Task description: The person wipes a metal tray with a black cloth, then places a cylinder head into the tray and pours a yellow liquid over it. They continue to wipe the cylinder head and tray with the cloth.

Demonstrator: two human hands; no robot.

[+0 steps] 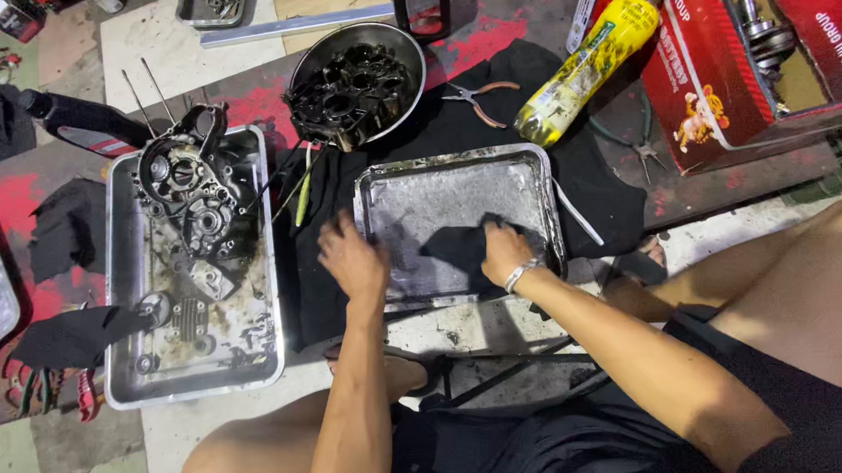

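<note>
A: Looking at the packages first, what's around you?

B: At the far right stands a red cardboard box (714, 77) with yellow lettering and a small cartoon figure on its side, its top open with a metal shaft part inside. Leaning against it lies one yellow plastic bottle (583, 68) with a yellow-green label, tilted toward the top right. At the far left lies one black bottle (76, 118) on its side.

A: And your hands?

B: My right hand (504, 254) is clenched on a black rag (463, 249), pressing it onto the floor of the empty metal tray (456, 184) in front of me. My left hand (352, 258) holds nothing; it rests spread on the tray's left rim, just beside the rag.

A: Where does that tray sit?

B: On a black cloth (587, 179), between my knees and a round metal bowl (405, 41) holding one black engine casing (346, 95).

A: Counts?

B: Two rectangular trays fully in view: mine, and the greasy tray (266, 335) to my left with another engine case half (191, 184) and small parts. One pair of pliers (480, 99) lies beside the bowl, near the bottle
</note>
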